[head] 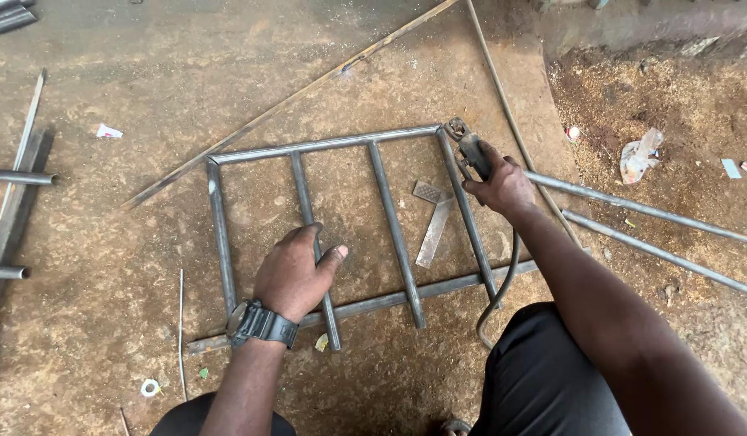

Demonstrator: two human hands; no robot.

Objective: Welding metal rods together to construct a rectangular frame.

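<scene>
A rectangular frame of grey steel tubes (325,145) lies flat on the brown floor, with three upright bars inside it. My left hand (297,270), a black watch on its wrist, presses down on the second bar from the left. My right hand (500,186) grips a welding electrode holder (468,147) whose jaw sits at the frame's top right corner. Its dark cable (503,287) runs back under my right forearm. A small steel try square (434,222) rests on the floor inside the frame, just left of the right bar.
A long thin flat bar (285,103) lies diagonally above the frame. Two long tubes (648,211) stretch off to the right. More tubes and flat stock (14,202) lie at the left edge. Scraps of paper, plastic and a tape roll (150,387) dot the floor.
</scene>
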